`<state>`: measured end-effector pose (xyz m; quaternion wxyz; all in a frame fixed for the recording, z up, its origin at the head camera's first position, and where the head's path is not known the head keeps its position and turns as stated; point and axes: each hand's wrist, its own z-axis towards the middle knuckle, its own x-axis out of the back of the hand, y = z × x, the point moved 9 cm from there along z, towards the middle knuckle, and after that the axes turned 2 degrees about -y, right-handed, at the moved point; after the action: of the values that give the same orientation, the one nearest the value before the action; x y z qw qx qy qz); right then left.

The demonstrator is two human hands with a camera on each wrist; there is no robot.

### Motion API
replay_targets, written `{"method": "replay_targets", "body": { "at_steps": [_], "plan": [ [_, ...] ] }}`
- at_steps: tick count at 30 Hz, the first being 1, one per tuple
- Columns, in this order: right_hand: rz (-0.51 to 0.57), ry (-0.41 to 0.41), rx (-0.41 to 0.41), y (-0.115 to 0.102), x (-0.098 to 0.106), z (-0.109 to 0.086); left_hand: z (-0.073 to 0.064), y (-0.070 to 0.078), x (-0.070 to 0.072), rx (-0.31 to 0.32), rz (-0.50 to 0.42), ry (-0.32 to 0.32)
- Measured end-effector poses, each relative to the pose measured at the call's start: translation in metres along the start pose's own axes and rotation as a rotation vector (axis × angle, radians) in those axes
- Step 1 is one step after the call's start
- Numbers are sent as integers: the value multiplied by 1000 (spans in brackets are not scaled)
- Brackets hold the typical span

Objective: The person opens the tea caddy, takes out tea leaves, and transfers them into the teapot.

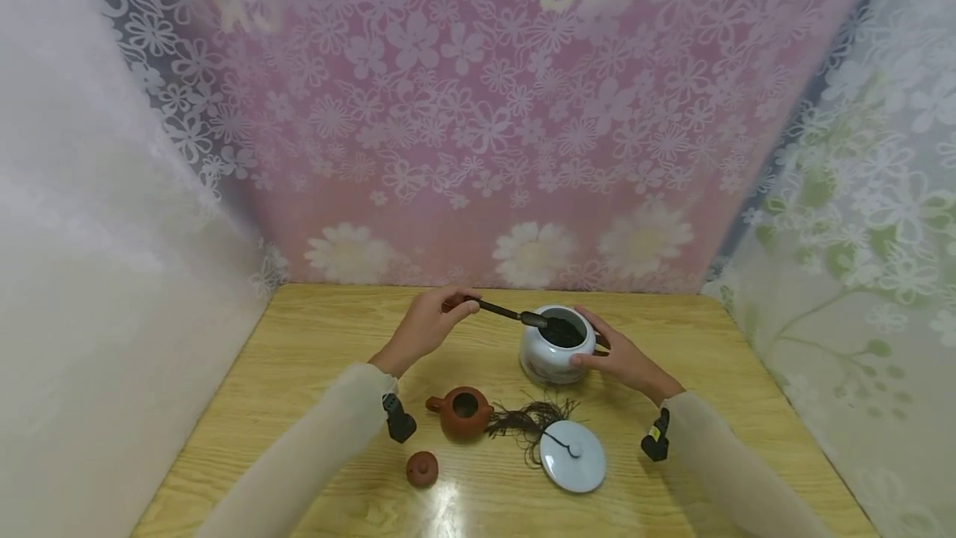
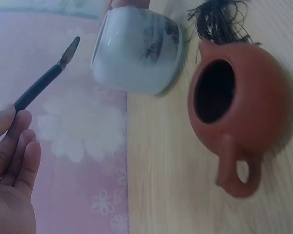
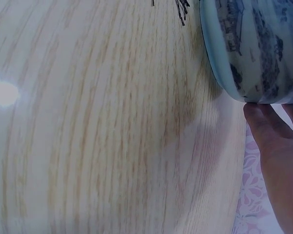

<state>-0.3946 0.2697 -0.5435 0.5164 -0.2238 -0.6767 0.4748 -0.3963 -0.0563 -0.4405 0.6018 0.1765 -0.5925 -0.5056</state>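
My left hand point(image 1: 433, 320) pinches the dark handle of a small tea scoop point(image 1: 499, 309). The scoop's head is over the mouth of a white porcelain jar point(image 1: 543, 364), which holds dark loose tea leaves point(image 1: 562, 332). My right hand point(image 1: 623, 361) grips the jar's right side, thumb at the front and fingers farther back. In the right wrist view, the fingers point(image 3: 256, 122) touch the jar's painted wall. Below the left hand stands a reddish-brown clay teapot point(image 1: 461, 422), uncovered, its handle pointing left and its inside dark.
The teapot's small clay lid point(image 1: 422, 469) lies on the wooden table point(image 1: 336, 330), in front of the pot. A white jar lid point(image 1: 573, 467) with a dark cord and tassel point(image 1: 532, 417) lies in front of the jar. Flowered cloth point(image 1: 448, 148) hangs behind the table.
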Motion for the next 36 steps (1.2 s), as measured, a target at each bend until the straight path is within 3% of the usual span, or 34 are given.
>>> {"method": "replay_targets", "body": {
  "at_steps": [7,14,21,30,36],
  "plan": [
    [-5,-2,2,0,1,-1,19,25,-17,-77,69,8],
    [9,2,-25,1,2,-2,34,37,-35,-140,184,-23],
    [2,-3,-17,0,0,-2,40,45,-45,-202,320,-59],
    [7,-3,-20,1,0,0,43,63,-64,-372,587,-134],
    [19,-7,-24,3,-1,0,41,70,-84,-435,785,-201]
  ]
}}
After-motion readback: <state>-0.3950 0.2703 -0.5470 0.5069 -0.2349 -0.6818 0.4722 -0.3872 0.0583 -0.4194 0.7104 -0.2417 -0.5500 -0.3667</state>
